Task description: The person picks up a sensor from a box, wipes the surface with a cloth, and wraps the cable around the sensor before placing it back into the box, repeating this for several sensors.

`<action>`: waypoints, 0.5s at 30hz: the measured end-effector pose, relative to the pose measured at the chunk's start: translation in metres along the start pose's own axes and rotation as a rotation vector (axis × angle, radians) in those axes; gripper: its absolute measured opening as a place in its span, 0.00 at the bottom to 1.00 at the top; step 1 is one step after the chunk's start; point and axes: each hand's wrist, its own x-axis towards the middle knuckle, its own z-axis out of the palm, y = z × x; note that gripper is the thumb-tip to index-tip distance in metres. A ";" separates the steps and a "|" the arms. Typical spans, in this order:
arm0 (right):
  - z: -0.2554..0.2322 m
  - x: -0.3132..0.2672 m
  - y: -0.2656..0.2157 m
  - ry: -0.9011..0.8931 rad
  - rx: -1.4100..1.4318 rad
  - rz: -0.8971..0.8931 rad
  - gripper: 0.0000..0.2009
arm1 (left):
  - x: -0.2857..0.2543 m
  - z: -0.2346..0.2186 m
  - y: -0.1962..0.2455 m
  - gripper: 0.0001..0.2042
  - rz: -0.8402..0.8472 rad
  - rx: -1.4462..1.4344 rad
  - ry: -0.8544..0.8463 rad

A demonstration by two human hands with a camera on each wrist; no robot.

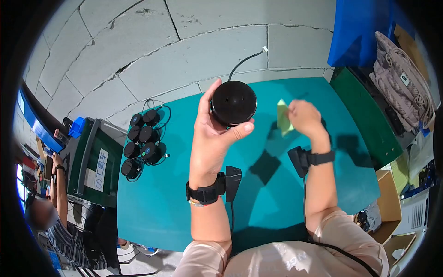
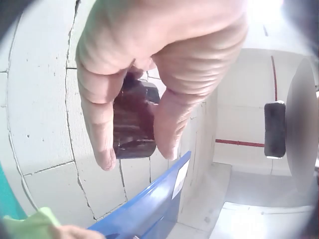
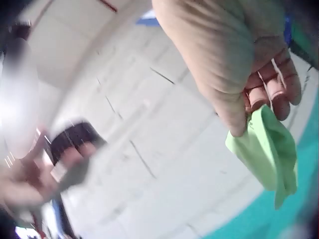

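Observation:
My left hand (image 1: 210, 138) holds up a round black device (image 1: 234, 104) with a glossy face, its fingers and thumb around the side. A dark cable (image 1: 244, 60) with a white plug sticks out behind it. In the left wrist view the device (image 2: 133, 127) is seen from the side, between thumb and fingers. To its right, apart from it, my right hand (image 1: 305, 119) pinches a light green cloth (image 1: 282, 119). The cloth (image 3: 264, 154) hangs folded from the fingertips in the right wrist view.
Several similar black devices (image 1: 147, 134) with cables stand grouped on the left of the green table (image 1: 184, 221). A green bin (image 1: 99, 166) adjoins the left edge. A blue panel (image 1: 357, 32) and a woven bag (image 1: 399, 78) are at right. Another person (image 1: 69, 231) is at far left.

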 end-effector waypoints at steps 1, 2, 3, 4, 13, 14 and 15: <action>-0.023 -0.005 -0.012 0.037 0.221 -0.005 0.09 | -0.001 0.001 0.002 0.42 -0.006 0.033 0.005; -0.044 -0.010 -0.024 0.073 0.442 -0.011 0.08 | -0.002 0.002 0.003 0.41 -0.012 0.067 0.010; -0.054 -0.018 -0.035 0.208 0.551 -0.181 0.08 | -0.002 0.004 0.004 0.41 -0.010 0.066 0.011; -0.061 -0.026 -0.046 0.344 0.659 -0.351 0.09 | -0.002 0.005 0.004 0.40 0.016 0.110 0.019; -0.049 -0.056 -0.110 0.300 0.983 -0.708 0.10 | -0.013 0.020 0.008 0.33 0.233 0.487 0.038; -0.048 -0.056 -0.111 0.372 0.998 -0.677 0.10 | -0.015 0.022 0.006 0.34 0.231 0.427 0.004; -0.047 -0.055 -0.109 0.370 0.999 -0.678 0.10 | -0.015 0.023 0.005 0.34 0.230 0.368 -0.029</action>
